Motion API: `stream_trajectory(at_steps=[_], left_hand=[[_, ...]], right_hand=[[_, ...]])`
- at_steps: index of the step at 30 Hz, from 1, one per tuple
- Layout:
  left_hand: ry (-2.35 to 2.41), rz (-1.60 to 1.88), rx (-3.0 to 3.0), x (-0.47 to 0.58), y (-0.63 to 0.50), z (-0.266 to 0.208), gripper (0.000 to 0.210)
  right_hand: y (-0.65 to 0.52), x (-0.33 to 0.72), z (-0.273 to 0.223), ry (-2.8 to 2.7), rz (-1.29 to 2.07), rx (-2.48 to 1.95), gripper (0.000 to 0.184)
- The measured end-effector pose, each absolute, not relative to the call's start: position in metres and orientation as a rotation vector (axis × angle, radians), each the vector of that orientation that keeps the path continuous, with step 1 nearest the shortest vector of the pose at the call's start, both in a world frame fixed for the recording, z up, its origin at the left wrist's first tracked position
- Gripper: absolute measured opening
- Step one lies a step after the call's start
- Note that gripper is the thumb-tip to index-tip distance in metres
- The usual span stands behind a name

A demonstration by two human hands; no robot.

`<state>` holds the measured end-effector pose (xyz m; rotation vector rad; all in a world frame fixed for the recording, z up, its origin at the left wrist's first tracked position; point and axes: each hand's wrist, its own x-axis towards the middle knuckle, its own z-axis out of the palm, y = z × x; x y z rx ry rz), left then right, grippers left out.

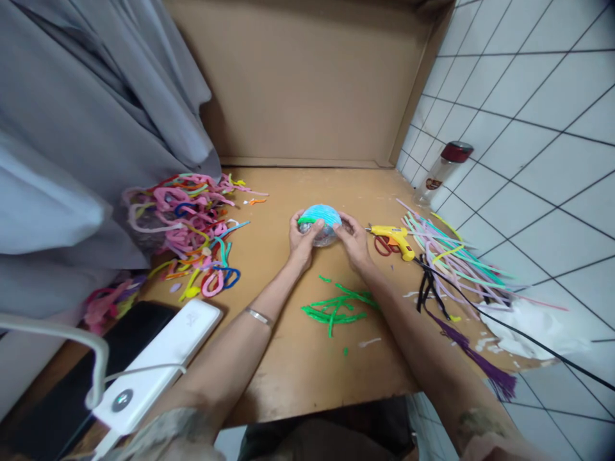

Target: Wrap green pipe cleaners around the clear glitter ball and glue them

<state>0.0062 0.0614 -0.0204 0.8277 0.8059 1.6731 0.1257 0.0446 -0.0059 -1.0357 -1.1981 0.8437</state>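
Note:
Between both hands is a round ball [323, 214], its top wrapped in light-blue pipe cleaner, with a green strip at the left and a clear, shiny lower part. My left hand [302, 240] grips its left side, thumb across the front near the green strip. On the right side my right hand [353, 235] is closed on it, thumb on the front and fingers behind. Several green pipe cleaner pieces [336, 310] lie on the table just below the hands. A yellow glue gun [394, 238] rests right of my right hand, beside dark-red handled scissors [383, 246].
A heap of pink and mixed pipe cleaners [187, 218] fills the left side. A white power bank [163, 365] with a cable lies front left. Straight pipe cleaners [456, 256], a purple tassel [473, 358] and a clear bottle [439, 173] are at right, by the tiled wall.

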Motion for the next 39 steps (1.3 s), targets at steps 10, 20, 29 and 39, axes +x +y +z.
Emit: stream_trajectory(at_steps=[10, 20, 29, 39], left_hand=[[0.820, 1.645, 0.864, 0.005, 0.062, -0.019, 0.090], [0.824, 1.641, 0.883, 0.005, 0.062, -0.020, 0.088], [0.813, 1.648, 0.877, 0.007, 0.062, -0.020, 0.088], [0.812, 1.638, 0.895, 0.009, 0.060, -0.020, 0.089]], right_hand=[[0.047, 0.126, -0.010, -1.165, 0.844, -1.046, 0.045], [0.023, 0.123, 0.011, -1.372, 0.265, -1.168, 0.009], [0.018, 0.116, 0.013, -1.483, 0.175, -1.152, 0.011], [0.019, 0.115, 0.010, -1.529, 0.124, -1.196, 0.011]])
